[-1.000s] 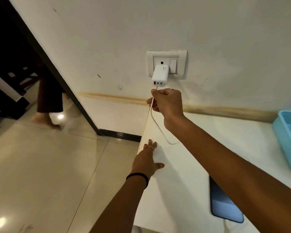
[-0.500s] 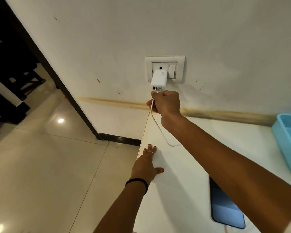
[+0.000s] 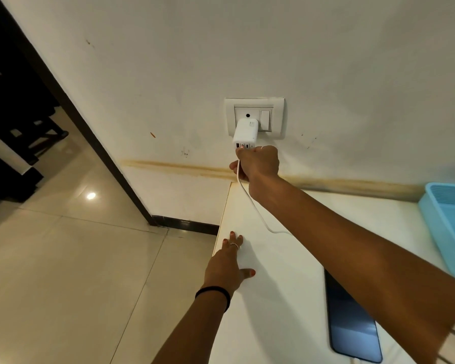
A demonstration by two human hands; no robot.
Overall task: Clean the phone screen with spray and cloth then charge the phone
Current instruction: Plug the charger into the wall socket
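Note:
A white charger adapter (image 3: 245,133) is plugged into the wall socket plate (image 3: 279,119). My right hand (image 3: 259,162) is raised just under the adapter, fingers pinched on the plug end of a white cable (image 3: 255,208) at the adapter's ports. The cable hangs down, curves onto the white table (image 3: 286,298) and goes out of sight under my right forearm. The phone (image 3: 352,327) lies flat, screen up, near the table's front right, partly hidden by that arm, with a cable at its bottom end. My left hand (image 3: 227,266) rests flat, fingers spread, near the table's left edge.
A light blue plastic basket (image 3: 447,224) stands at the table's right edge against the wall. Left of the table is a glossy tiled floor (image 3: 63,271) and a dark doorway (image 3: 13,101). No spray bottle or cloth is in view.
My right hand has lifted the cable end up to the adapter's ports. A person's foot seen on the floor at the left one second ago has gone. My left hand stayed put.

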